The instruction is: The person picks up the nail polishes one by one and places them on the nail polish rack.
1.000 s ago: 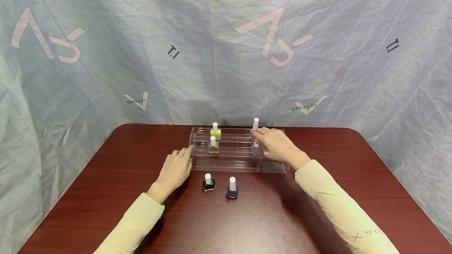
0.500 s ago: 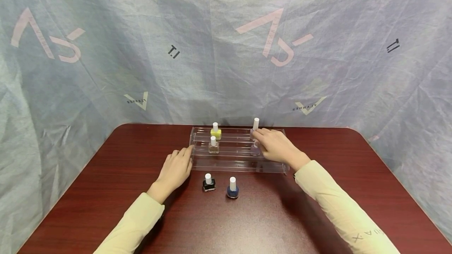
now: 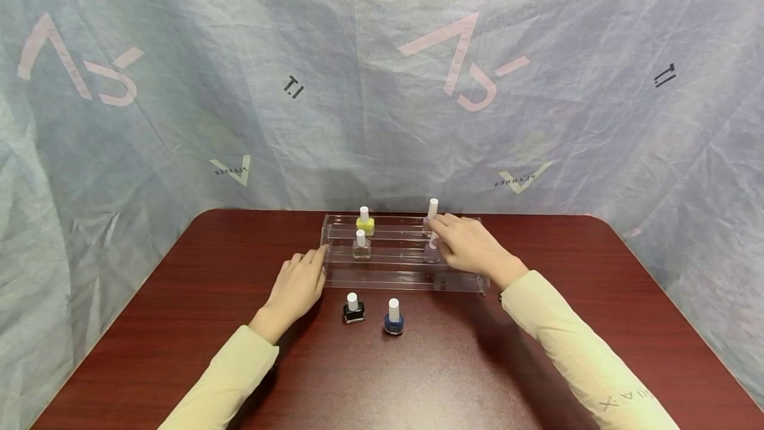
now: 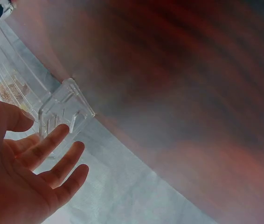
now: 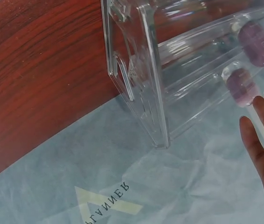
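Nearest you on the desk (image 3: 442,383): blue bottle (image 3: 394,324) and black bottle (image 3: 354,312), both upright before the clear rack (image 3: 396,278). Your left grip (image 3: 296,284) is loose, fingers spread at the rack's left end, clasping nothing. Lowest tier bears no bottle; middle tier has the glittery bottle (image 3: 361,249) and, to its right, the front purple bottle (image 3: 432,254), close under your right grip (image 3: 471,244). That one's fingers are at the back purple bottle (image 3: 433,208), upright on the top tier; thumb hidden, can't tell whether you pinch or merely touch. Step looks like seating it: keep it vertical, brace the rack left-handed, let go upward to spare the cap in front. Yellow bottle (image 3: 365,225) shares that tier, well apart. Desk's far edge runs close behind, fabric (image 3: 382,118) beyond; free room lies rightward, so withdraw that way.
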Demonstrator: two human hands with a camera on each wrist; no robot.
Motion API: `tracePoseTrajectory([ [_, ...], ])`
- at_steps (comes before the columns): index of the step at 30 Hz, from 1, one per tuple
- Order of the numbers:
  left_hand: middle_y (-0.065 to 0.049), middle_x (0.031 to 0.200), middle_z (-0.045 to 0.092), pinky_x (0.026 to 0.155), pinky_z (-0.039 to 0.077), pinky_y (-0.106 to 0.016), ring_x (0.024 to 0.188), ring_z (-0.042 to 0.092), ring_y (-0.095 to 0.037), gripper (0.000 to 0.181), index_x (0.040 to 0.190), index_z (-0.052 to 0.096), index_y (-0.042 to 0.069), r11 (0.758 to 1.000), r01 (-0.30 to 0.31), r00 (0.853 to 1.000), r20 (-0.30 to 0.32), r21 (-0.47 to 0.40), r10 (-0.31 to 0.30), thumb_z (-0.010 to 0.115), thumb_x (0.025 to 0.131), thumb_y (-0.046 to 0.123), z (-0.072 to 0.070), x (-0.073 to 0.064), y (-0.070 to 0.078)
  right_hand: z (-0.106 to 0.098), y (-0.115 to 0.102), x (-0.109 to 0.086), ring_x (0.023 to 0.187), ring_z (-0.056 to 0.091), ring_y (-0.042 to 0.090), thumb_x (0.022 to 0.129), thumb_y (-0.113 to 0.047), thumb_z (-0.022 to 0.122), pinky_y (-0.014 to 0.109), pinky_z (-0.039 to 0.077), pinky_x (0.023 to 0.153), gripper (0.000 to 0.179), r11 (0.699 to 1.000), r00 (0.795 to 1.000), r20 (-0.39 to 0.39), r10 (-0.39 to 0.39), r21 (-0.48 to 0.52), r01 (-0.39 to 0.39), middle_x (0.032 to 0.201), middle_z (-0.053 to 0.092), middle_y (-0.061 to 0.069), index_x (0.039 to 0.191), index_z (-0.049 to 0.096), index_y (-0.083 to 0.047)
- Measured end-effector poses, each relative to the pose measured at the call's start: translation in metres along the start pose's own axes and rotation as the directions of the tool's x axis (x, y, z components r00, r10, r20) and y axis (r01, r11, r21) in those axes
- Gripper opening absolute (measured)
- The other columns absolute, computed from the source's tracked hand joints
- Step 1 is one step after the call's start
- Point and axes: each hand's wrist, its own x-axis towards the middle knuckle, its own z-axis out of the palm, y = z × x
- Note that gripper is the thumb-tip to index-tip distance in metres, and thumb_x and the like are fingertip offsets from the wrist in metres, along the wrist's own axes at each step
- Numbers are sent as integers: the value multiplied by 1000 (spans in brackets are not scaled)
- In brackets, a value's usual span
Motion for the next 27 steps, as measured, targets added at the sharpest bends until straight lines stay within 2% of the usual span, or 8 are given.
tracePoseTrajectory([
  [6,-9,115,60,81,44,-46,100,55,-33,45,131,46,6,1000,2,1000,0,2,-2,54,88,16,2,1,-1,-6,-2,1,79,56,13,83,-13,58,32,47,65,19,1000,1000,-31,3,18,-3,93,60,-4,101,60,-15],
  [11,-9,115,60,80,44,-46,99,55,-33,45,131,46,6,1000,1,1000,0,3,-1,54,87,16,2,1,-1,-14,-5,2,74,52,13,82,-15,58,31,45,61,16,1000,998,-63,-17,-8,16,87,56,-3,99,58,-14],
  [21,-9,116,60,82,44,-46,100,55,-33,45,131,46,6,1000,8,1000,15,3,-8,53,88,15,-2,1,0,-26,-14,4,77,52,14,85,-19,57,30,44,61,20,1000,998,-61,-15,-20,14,89,55,-3,104,57,-13],
  [27,-10,116,60,82,44,-46,100,55,-33,45,131,46,5,1000,6,1000,17,-1,-6,54,88,16,-2,1,0,-31,-23,2,82,55,16,84,-18,59,31,46,63,25,997,993,-99,-63,-43,59,94,58,-1,107,58,-10],
])
